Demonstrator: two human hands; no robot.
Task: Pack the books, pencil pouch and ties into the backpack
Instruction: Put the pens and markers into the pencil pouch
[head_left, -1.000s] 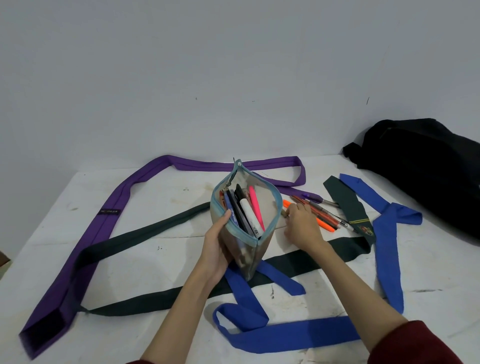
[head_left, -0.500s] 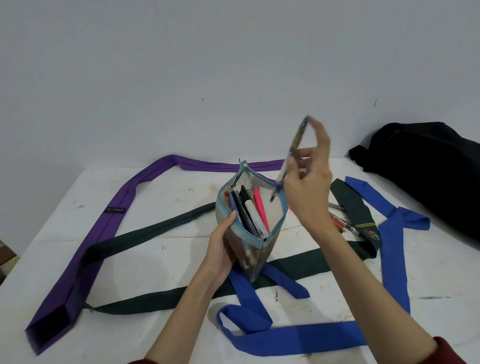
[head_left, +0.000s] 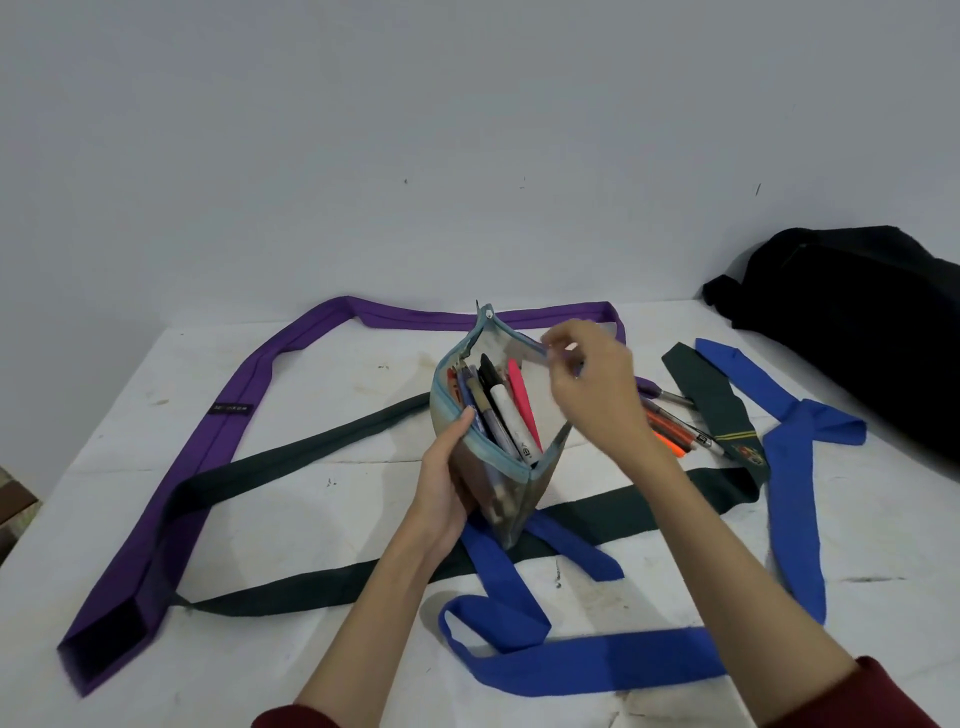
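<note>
From my remote station I read the scene as follows. The pencil pouch (head_left: 506, 467) stands upright near the middle of the white table (head_left: 322, 519), its zip mouth spread wide; pens and markers stand inside it, among them a pink one and a white-barrelled one. The left hand (head_left: 445, 483) grips the pouch's left wall, thumb hooked over the blue rim. The right hand (head_left: 597, 387) hovers at the far-right rim of the mouth with fingers curled inward; the fingertips are blurred, so I cannot tell whether they pinch the rim, hold something small, or hold nothing.

Loose pens (head_left: 680, 431) lie on the table just right of the pouch, partly behind the right wrist — one is orange.

Ties, all on the table:
- purple tie (head_left: 218, 441) — runs from the near-left corner up and across behind the pouch.
- dark green tie (head_left: 311, 457) — passes under the pouch, its crested end at the right.
- blue tie (head_left: 795, 493) — loops across the near side and up the right.

The black backpack (head_left: 872, 322) lies at the far right, against the wall, well apart from the pouch.
</note>
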